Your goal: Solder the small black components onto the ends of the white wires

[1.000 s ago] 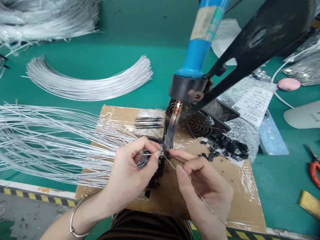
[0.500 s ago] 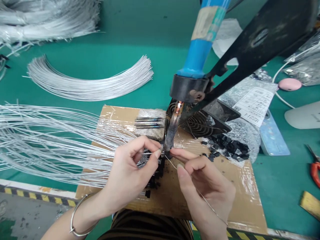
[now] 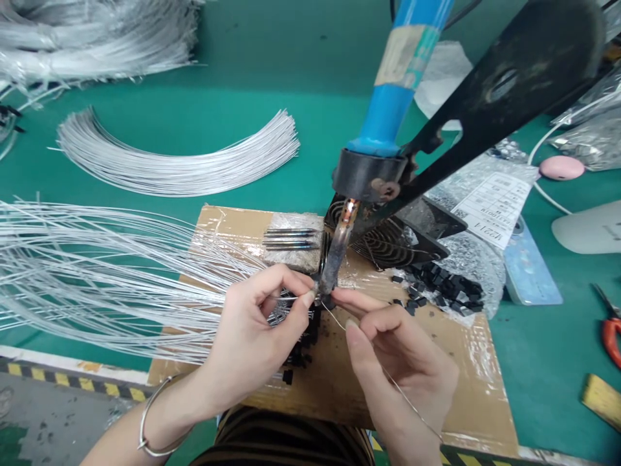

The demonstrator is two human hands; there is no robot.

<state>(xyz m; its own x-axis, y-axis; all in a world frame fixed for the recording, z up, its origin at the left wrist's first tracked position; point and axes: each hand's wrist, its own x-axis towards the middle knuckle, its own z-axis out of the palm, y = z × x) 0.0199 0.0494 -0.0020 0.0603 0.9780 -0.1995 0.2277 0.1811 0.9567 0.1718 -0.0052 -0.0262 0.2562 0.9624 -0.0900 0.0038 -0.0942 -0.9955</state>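
Observation:
My left hand (image 3: 255,336) pinches the end of a thin white wire (image 3: 286,298) between thumb and forefinger, right at the tip of a fixed soldering iron (image 3: 334,259) with a blue handle (image 3: 388,103). My right hand (image 3: 398,356) pinches a thin strand of solder wire (image 3: 402,391) and holds its end to the same tip. Both hands meet over a cardboard board (image 3: 460,362) wrapped in clear film. A small black part sits at the tip, partly hidden by my fingers.
Fanned white wires (image 3: 97,272) spread left of the board, with a curved bundle (image 3: 174,168) behind. Loose black parts (image 3: 441,288) lie on a bag at right. A black metal arm (image 3: 485,97), a fan grille (image 3: 383,243), red scissors (image 3: 610,330) and a pink object (image 3: 561,167) stand nearby.
Almost nothing has moved. Both hands stay pinched at the iron's tip; the view has shifted very slightly.

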